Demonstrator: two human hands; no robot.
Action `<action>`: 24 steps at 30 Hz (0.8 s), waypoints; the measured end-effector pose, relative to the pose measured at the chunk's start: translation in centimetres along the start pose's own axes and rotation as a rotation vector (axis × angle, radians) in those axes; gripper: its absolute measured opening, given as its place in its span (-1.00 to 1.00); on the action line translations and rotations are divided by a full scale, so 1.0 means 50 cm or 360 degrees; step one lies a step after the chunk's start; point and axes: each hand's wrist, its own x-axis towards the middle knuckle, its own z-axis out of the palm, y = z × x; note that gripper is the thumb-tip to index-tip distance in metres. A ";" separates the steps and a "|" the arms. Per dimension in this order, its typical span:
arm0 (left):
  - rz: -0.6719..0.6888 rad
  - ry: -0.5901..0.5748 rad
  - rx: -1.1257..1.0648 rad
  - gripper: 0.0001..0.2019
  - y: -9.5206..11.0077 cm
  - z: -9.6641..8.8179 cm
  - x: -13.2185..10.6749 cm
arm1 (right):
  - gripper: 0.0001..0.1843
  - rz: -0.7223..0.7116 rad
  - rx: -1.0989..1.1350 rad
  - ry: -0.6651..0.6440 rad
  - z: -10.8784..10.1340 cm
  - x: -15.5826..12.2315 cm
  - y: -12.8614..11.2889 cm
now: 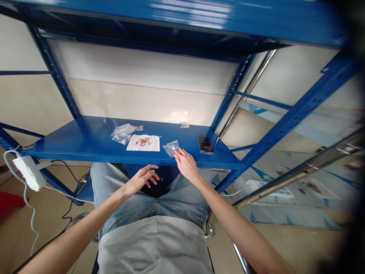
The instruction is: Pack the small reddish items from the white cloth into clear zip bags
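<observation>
A small clear zip bag (170, 147) lies at the front of the blue shelf, right of the white cloth pouch. The fingers of my right hand (186, 163) are closed on its lower right corner; their tips partly cover what is there. My left hand (143, 178) hovers before the shelf edge, over my lap, fingers apart and nothing in them. Small pink, red and brownish pieces (143, 142) are heaped on the flat white cloth pouch (155, 144). Behind the pouch and to its left rests a crumpled pile of clear plastic bags (123, 133).
A pixelated dark object (205, 144) lies near the right end of the blue shelf (94, 140). A small clear plastic piece (185, 125) is by the back edge. An upper shelf beam (182, 23) hangs overhead. A white power strip (29, 173) with cables is at left.
</observation>
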 end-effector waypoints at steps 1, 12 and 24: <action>0.0002 -0.0011 0.0019 -0.50 -0.004 0.001 0.002 | -0.49 0.0016 0.0006 -0.0004 0.001 0.001 0.000; 0.0184 0.0002 -0.0184 -0.46 0.020 0.009 -0.006 | -0.43 -0.0257 0.0307 0.0254 -0.082 -0.037 -0.112; 0.0290 0.0538 -0.0110 -0.70 0.008 -0.003 -0.001 | -0.46 -0.0509 0.0467 -0.0200 -0.052 -0.099 -0.194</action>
